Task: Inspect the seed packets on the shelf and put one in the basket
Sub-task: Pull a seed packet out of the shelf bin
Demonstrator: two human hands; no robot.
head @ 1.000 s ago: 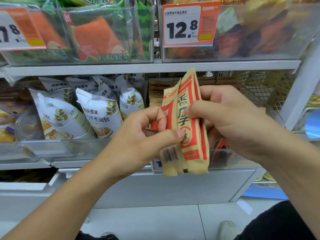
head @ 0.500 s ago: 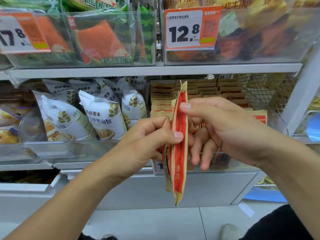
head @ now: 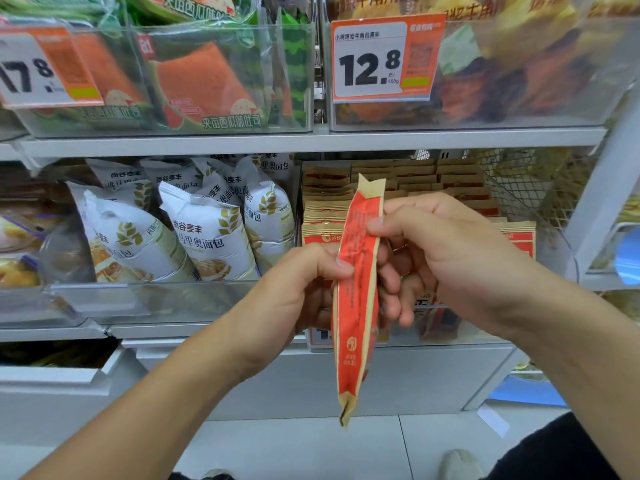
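Since a second ago the packet [head: 356, 292] has turned from showing its printed front to standing edge-on, its narrow red side with tan borders now facing the camera, and the second packet that sat beside it then can no longer be made out. It hangs nearly upright in front of the shelf [head: 311, 142], top end level with the stacked packets [head: 398, 181] in the bin behind it and bottom end down in front of the white base panel. Both hands hold it, so each grip is closed on the packet. The left hand [head: 298, 292] pinches its left edge about midway, thumb tip on the red face and the other fingers curled behind. The right hand [head: 460, 258] pinches higher up, its forefinger laid across the red face near the top while the lower fingers curl behind the packet. Behind the hands, the stacked packets stand in rows, tan with red bands, next to a wire mesh basket [head: 526, 188] at the right end of the same shelf. Left of them sit white bread bags [head: 207, 233] with wheat-ear prints. On the shelf above, clear bins hold watermelon-print bags [head: 207, 84], and an orange price tag [head: 381, 57] reads 12.8; a second tag [head: 41, 67] at the left edge reads 17.8. A shoe tip [head: 460, 462] shows on the pale floor at the bottom.
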